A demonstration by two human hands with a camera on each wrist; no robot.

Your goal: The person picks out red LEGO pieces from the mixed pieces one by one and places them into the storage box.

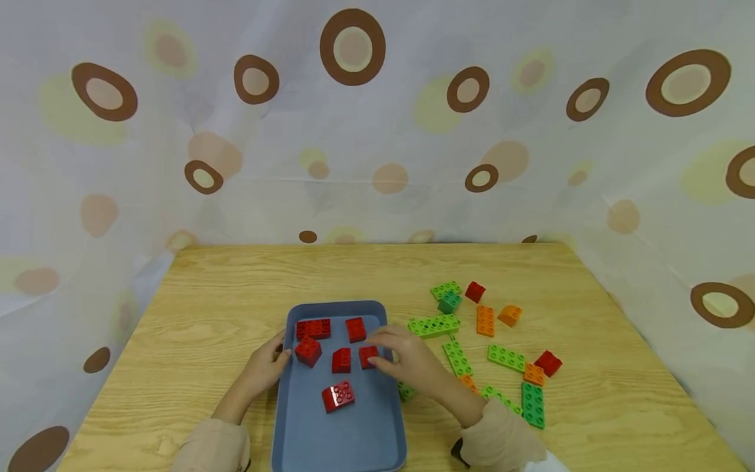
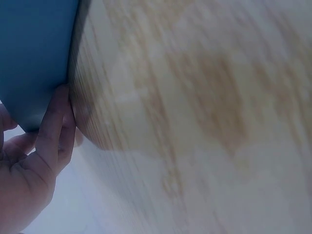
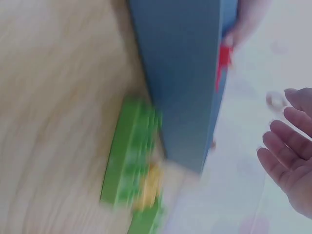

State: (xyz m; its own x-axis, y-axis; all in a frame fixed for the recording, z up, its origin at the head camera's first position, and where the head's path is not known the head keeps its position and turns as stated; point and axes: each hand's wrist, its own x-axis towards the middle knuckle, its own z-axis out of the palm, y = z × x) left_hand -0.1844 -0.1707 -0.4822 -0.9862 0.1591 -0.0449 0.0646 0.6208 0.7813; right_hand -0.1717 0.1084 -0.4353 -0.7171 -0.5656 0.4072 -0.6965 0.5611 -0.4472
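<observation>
A blue-grey tray (image 1: 336, 442) lies on the table with several red toy building bricks in it. My left hand (image 1: 263, 362) holds the tray's left side, thumb at the rim and fingers against the outer wall; the left wrist view shows the left hand (image 2: 41, 151) at the tray wall (image 2: 36, 53). Above the tray's right side is my right hand (image 1: 409, 360), its thumb and fingers spread close to a red brick (image 1: 367, 356). In the right wrist view that right hand (image 3: 292, 151) holds nothing, its fingers loosely bent. Near the tray's middle lies a two-tone red brick (image 1: 339, 396).
Right of the tray, several loose bricks lie scattered: a light green one (image 1: 506, 357), a dark green one (image 1: 533, 405), an orange one (image 1: 485, 320) and a red one (image 1: 548, 363). A patterned cloth (image 1: 377, 216) stands behind the wooden table (image 1: 236, 282).
</observation>
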